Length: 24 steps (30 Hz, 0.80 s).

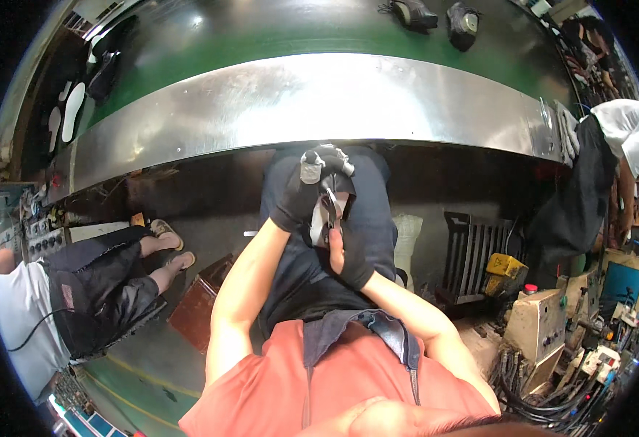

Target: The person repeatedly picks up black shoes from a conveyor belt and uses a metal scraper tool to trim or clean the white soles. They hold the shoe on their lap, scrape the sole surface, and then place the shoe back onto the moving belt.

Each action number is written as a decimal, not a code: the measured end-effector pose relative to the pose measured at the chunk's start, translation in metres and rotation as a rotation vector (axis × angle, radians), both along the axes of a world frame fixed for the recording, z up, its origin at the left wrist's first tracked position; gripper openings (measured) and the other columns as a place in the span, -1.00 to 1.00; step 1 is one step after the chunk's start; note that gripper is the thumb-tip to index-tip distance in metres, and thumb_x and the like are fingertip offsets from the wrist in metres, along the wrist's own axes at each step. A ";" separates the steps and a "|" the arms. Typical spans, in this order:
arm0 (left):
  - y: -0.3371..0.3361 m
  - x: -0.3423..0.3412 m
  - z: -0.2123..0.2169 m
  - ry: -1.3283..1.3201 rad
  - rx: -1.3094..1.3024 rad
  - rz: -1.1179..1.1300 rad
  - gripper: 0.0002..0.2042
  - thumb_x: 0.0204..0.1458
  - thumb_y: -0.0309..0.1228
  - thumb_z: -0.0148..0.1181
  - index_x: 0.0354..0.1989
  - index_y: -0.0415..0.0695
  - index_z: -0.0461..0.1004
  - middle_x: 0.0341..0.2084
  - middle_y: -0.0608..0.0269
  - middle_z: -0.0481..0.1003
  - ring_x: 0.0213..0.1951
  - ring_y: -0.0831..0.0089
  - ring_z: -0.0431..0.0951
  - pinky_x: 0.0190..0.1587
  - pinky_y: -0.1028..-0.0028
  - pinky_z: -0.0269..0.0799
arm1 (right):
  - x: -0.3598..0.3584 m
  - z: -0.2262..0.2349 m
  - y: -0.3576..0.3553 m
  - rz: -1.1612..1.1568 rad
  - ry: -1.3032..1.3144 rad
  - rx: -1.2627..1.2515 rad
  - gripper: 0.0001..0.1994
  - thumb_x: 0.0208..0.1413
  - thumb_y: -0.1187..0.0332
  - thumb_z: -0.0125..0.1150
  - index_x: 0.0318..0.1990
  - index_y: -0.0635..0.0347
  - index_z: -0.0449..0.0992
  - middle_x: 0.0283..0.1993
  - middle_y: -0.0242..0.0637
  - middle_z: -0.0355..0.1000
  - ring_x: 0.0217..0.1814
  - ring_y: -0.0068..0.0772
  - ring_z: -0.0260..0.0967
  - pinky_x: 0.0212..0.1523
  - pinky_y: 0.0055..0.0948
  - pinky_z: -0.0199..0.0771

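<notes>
Above my lap, my left hand [303,195], in a black glove with grey wrapping on the fingertips, is closed round the far end of a dark shoe [345,189]. A pale grey lining shows in the shoe's opening. My right hand [351,256], gloved in black with the thumb bare, closes at the near end on a slim dark tool [331,207] with a shiny metal tip. The tip reaches into the shoe opening; the exact kind of tool cannot be made out. Part of the shoe is hidden behind my fingers.
A metal ledge [210,109] borders the green line surface [275,33] ahead, where dark shoes [463,26] stand. White insoles [73,111] lie far left. A co-worker [93,291] sits at left by a brown box [201,302]. A yellow box [506,274] and cabled control boxes [536,320] stand right.
</notes>
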<state>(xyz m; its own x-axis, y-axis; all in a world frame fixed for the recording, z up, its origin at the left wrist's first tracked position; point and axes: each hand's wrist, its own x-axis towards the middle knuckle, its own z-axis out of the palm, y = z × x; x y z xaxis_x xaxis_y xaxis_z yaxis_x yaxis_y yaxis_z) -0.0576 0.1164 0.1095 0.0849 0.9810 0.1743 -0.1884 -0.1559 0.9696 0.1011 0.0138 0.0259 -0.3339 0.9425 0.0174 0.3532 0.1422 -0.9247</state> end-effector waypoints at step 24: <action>-0.143 0.020 -0.067 -0.048 -0.335 0.172 -0.24 0.20 0.22 -0.43 0.16 -0.26 0.31 0.17 0.05 0.31 0.27 0.20 0.21 0.34 0.26 0.00 | 0.107 0.018 -0.061 0.505 0.050 -0.100 -0.67 0.01 0.28 0.15 -0.04 0.11 0.47 -0.11 -0.16 0.43 -0.11 -0.20 0.38 -0.19 -0.26 0.39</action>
<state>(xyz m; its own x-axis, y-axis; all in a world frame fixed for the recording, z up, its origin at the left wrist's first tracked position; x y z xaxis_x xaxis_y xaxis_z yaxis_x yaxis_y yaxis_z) -0.0372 -0.0271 0.0423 -0.0860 0.9835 -0.1590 -0.2338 0.1352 0.9628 0.2078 -0.0469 0.0437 -0.7490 0.6615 -0.0375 0.2187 0.1934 -0.9564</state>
